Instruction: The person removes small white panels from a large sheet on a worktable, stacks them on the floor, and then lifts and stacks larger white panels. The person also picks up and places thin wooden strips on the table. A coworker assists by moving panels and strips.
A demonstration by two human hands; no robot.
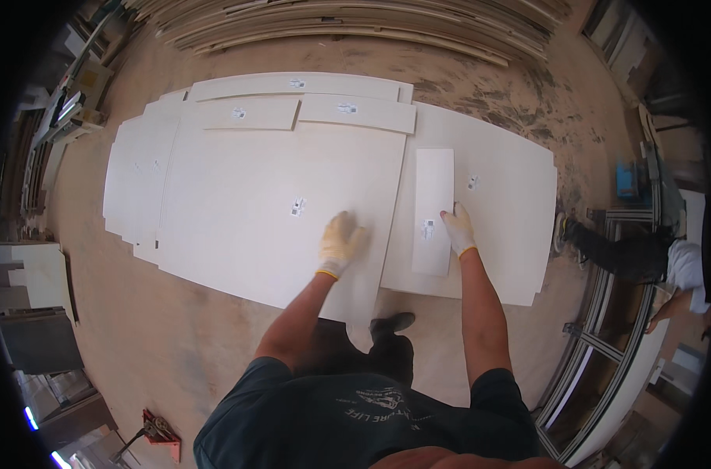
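Dark T-shirt nearest us (355, 418), cut off by the lower edge. Our gloved left hand (341, 244) is blurred over the big left panel (246, 211); grip: can't tell. Our gloved right hand (459, 228) touches the narrow white panel's (433, 184) right edge, fingers partly hidden; can't tell if clenched. We see that panel lying flat, labelled, on the large right panel (504, 242). Rightward, a person's shoe (561, 232) stands close by. Farthest: stacked boards (355, 27), cut off.

Diffuse daylight-toned illumination; white panels (254, 172) brightest at centre; left hand (340, 244) slightly blurred; glaring strips (31, 418) lower left; fisheye curvature, dark rim.
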